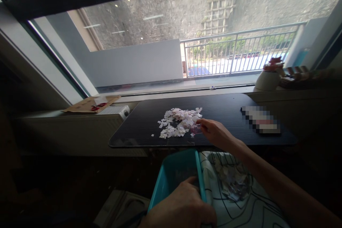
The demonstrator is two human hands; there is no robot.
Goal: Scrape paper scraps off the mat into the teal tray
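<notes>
Teal walls of a bin [163,179] surround part of the left hand [184,201], which reaches in over its near end; whether those fingers grip anything I cannot tell. Just right of it lies a white cloth [213,189] with dark lines, bearing paper scraps [235,186]. Beyond, the right hand [215,131] has its fingers bunched at the right edge of a pile of small white paper pieces [177,123] on the black bench [141,121]; a pinkish clear piece [196,129] shows beside the fingertips, its hold unclear. Farther off stands a white jar [267,80], then a railing [234,53] outside.
</notes>
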